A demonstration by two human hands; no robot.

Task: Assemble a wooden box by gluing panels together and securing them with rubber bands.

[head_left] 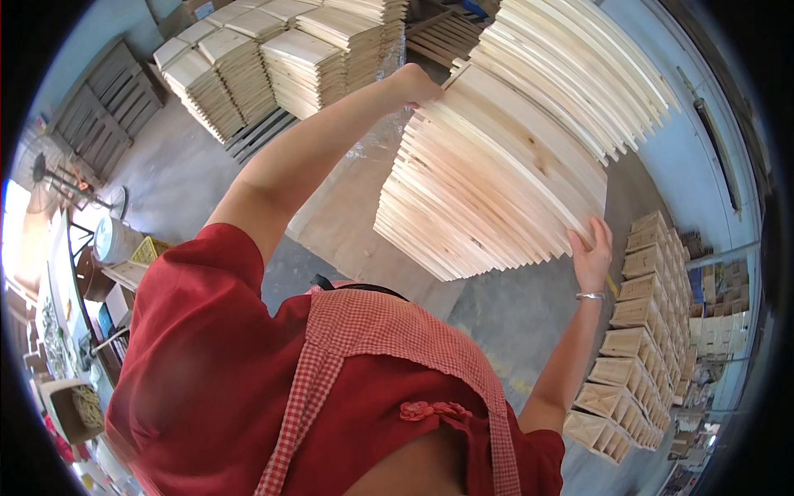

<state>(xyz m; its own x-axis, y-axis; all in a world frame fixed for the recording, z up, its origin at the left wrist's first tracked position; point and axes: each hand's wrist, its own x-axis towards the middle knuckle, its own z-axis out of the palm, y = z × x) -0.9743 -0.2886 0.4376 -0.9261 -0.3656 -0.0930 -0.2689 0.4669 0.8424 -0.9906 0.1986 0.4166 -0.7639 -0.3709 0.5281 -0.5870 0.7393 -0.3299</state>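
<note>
A pale wooden panel (529,145) with dark knots lies on top of a tall stack of similar panels (471,198), whose layered edges face me. My left hand (418,85) is closed round the panel's far left corner, its fingertips partly hidden. At the near right corner, my right hand (591,252) pinches the same panel between thumb and fingers, and a silver bracelet (590,295) circles that wrist. Whether the panel is lifted off the stack or still rests on it, I cannot tell.
Another tall panel stack (579,66) adjoins behind. Several more stacks (306,58) stand on a slatted pallet (258,135) at the far left. Wooden crates (633,355) are piled at the right. A fan (83,186) and a white bucket (116,240) stand at the left.
</note>
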